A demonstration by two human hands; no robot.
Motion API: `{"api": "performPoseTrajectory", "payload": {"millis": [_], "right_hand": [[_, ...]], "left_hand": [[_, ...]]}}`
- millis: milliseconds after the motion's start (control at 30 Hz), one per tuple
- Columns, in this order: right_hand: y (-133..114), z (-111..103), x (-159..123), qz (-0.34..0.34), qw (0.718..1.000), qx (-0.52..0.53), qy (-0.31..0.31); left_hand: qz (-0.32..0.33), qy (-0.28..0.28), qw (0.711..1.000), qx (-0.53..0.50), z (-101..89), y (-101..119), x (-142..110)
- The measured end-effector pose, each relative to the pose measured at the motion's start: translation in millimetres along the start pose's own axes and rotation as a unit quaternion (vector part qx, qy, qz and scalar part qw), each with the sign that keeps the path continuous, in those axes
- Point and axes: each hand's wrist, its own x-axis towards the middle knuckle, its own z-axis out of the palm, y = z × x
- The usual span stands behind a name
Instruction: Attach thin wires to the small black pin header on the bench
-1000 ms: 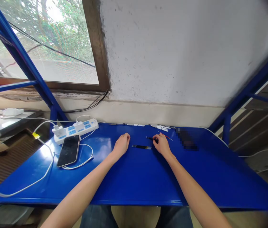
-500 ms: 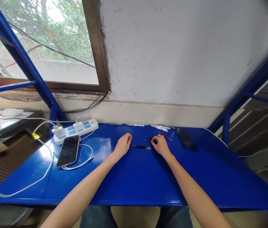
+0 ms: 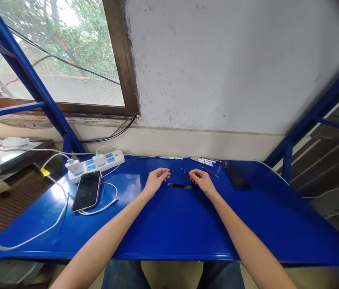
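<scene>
R hand [image 3: 203, 181] pinches a black pen refill [image 3: 185, 171], just beyond the refill bundle [image 3: 179, 186] on blue table [image 3: 169, 224]; L hand [image 3: 155, 181] curls narrow, contents I can't tell. Pinched refill may slip, b/c only its end is gripped.

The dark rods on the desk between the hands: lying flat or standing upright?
Lying flat: the dark rods stretch left to right along the blue desk, side by side, none standing on end.

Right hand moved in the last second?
Yes: the right hand has shifted left, away from the thin red stick, which lies where it did on the desk.
</scene>
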Motion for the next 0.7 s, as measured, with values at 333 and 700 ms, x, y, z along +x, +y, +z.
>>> {"api": "performPoseTrajectory", "payload": {"millis": [333, 700], "right_hand": [[-6.5, 2.0, -2.0, 0.078, 0.966, 0.245, -0.026], [-9.0, 1.0, -2.6, 0.08, 0.95, 0.298, -0.05]], "left_hand": [[-0.012, 0.001, 0.999, -0.038, 2.3, 5.7, -3.7], [-0.016, -0.006, 0.999, -0.04, 3.7, 11.2, -6.5]]}}
